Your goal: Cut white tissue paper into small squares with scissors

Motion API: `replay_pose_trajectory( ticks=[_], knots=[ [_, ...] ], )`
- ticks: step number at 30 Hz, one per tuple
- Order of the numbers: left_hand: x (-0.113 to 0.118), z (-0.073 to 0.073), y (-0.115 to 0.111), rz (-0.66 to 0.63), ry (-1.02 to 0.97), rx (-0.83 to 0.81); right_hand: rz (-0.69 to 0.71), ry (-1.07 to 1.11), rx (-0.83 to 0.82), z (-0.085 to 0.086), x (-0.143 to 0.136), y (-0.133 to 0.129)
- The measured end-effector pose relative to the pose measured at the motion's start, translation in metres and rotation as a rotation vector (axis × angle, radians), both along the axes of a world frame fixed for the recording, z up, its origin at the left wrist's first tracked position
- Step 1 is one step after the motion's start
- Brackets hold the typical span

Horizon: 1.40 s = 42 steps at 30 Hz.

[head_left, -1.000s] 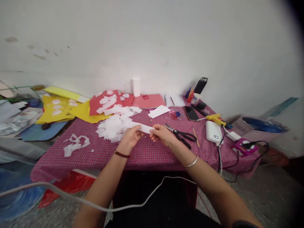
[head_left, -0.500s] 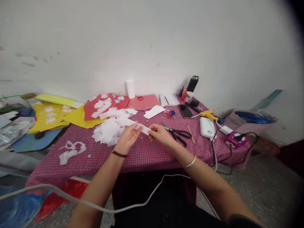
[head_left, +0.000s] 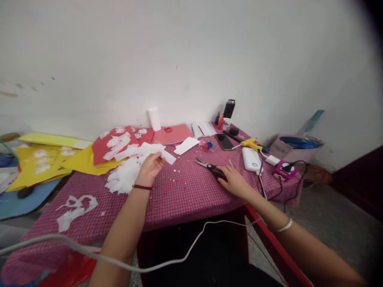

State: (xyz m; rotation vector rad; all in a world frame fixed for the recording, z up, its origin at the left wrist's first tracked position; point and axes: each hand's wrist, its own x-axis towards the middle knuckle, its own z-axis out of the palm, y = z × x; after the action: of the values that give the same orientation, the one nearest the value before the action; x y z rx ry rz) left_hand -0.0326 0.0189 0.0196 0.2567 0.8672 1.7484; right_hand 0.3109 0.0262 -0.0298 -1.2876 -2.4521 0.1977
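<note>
My left hand is closed in a pinch on a folded white paper strip, whose free end sticks out to the right. Beside and behind that hand lies a heap of crumpled white paper. My right hand rests over the black handles of a pair of scissors, its fingers around them; the blades lie on the tablecloth, pointing left, slightly parted. Part of the handles is hidden under the hand. Behind the scissors lies a flat white paper piece.
A checked tablecloth covers the table. Right side: phone, yellow glue gun, white power bank, purple power strip with cords. Behind: red sheets, white cup, black flask. Yellow paper is left. A white cable crosses in front.
My right hand has let go of the paper strip and moved right onto the scissors' handles. My left hand keeps the strip, and the view has swung rightward.
</note>
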Motion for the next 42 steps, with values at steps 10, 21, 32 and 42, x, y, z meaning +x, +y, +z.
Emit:
replay_pose_trajectory(
  ticks=[10, 21, 32, 42],
  knots=[
    [-0.011, -0.005, -0.003, 0.084, -0.049, 0.016, -0.092, 0.15, -0.165, 0.017, 0.004, 0.017],
    [-0.016, -0.012, -0.002, -0.006, 0.011, -0.036, 0.474, 1.13, -1.324, 0.015, -0.077, -0.071],
    [-0.014, -0.014, -0.003, -0.033, 0.031, 0.018, 0.44, 1.202, -1.501, -0.003, -0.095, -0.063],
    [-0.013, -0.011, -0.006, -0.028, 0.037, 0.018, 0.416, 1.172, -1.493, -0.005, -0.097, -0.064]
  ],
)
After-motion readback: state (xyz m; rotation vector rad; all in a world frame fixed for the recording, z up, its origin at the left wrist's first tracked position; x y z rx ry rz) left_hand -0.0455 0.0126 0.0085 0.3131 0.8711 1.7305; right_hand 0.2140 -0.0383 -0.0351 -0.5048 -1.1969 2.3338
